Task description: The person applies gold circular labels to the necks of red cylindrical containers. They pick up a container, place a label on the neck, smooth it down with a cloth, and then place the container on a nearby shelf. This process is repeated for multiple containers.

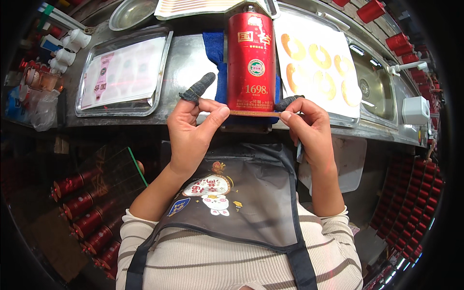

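Red bottle [251,60]: lying on a blue cloth [213,48] on the steel counter [188,63], base toward the person.
Strip [253,113]: thin, tan, stretched across the bottle's base.
Left hand [193,128]: grip pinched on the strip's left end, thumb against finger; forefinger in a dark cot.
Right hand [309,125]: grip pinched on the right end likewise.
Left tray [123,72]: label sheets.
Right tray [319,58]: sheet of gold rings.
Sink [377,87]: far right.

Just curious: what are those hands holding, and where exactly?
Both hands, left hand and right hand, pinch a thin brown strip by its ends, against the red bottle's base.
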Demonstrator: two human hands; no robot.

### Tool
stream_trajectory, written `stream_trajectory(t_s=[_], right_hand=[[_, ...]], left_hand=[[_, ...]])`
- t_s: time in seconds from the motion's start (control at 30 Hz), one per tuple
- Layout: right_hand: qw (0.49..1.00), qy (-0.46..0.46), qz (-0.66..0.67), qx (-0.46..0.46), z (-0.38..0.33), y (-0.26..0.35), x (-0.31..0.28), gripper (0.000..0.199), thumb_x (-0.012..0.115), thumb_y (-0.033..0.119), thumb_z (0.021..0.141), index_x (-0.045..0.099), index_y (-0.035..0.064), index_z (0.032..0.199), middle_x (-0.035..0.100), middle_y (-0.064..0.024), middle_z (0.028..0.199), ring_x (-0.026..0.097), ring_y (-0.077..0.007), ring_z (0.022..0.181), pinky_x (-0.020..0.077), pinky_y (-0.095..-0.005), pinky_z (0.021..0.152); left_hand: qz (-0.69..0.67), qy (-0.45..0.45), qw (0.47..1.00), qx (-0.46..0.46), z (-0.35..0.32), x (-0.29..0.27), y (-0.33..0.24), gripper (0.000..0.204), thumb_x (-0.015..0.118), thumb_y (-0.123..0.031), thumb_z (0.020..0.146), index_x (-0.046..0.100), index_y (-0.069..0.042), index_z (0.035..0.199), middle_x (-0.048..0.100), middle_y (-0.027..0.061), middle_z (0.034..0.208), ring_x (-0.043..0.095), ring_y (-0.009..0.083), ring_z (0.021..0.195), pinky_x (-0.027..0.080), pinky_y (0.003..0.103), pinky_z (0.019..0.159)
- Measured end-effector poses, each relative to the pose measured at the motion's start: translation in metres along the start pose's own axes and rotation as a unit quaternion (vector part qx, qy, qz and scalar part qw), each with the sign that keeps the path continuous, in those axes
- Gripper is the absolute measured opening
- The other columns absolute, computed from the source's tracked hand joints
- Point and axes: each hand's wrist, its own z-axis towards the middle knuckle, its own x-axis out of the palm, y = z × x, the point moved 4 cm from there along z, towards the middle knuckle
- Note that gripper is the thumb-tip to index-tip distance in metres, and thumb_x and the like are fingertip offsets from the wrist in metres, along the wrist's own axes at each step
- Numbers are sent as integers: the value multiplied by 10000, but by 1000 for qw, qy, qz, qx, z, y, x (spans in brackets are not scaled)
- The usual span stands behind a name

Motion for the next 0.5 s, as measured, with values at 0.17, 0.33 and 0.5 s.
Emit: stream_trajectory(t_s=[0.17,0.33,0.5], right_hand=[[1000,-5,8,8,1,-3,4,109,677,107,903,620,52,829,560,49,701,463,-10,528,335,-188,463],[1000,-2,-2,19,3,-8,4,105,675,102,902,617,57,827,563,52,707,461,-8,534,333,-186,467],[999,15,-2,40,4,-9,2,104,690,91,909,622,33,856,602,47,722,462,16,623,319,-177,562]], left_hand=[[-9,-1,1000,0,1,-1,2,549,710,28,899,525,52,1416,688,24,856,623,72,841,495,222,777],[-5,0,1000,-4,2,-2,2,538,709,30,897,534,56,1405,686,28,852,626,79,849,495,229,786],[-2,-9,1000,2,2,-2,2,385,713,28,893,617,53,1266,687,36,852,630,90,841,495,241,784]])
